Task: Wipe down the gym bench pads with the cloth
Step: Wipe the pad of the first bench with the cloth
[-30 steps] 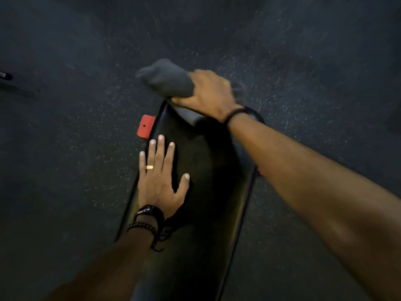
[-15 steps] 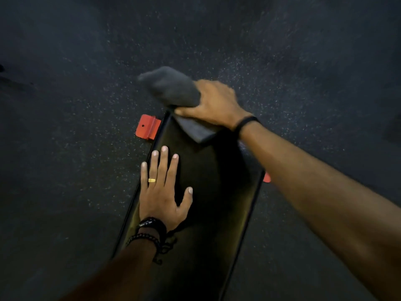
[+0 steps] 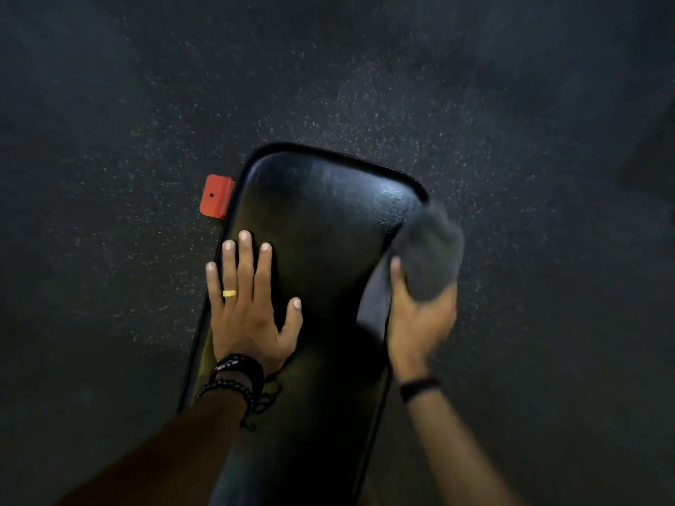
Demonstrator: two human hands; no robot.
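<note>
Right hand [image 3: 416, 319] grips cloth [image 3: 431, 257] at right edge of pad [image 3: 321, 250] running lengthwise away.

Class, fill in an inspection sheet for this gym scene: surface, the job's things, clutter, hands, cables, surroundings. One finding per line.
Surface: black bench pad, glossy, with a sheen near its far right corner.
Job's things: grey cloth, blurred, at the pad's right edge.
Clutter: nothing seen.
Hands: left hand flat on the pad, fingers straight, ring on one finger; right hand grips the cloth.
Cables: nothing seen.
Surroundings: dark speckled floor; red bracket beside the pad's left edge.
</note>
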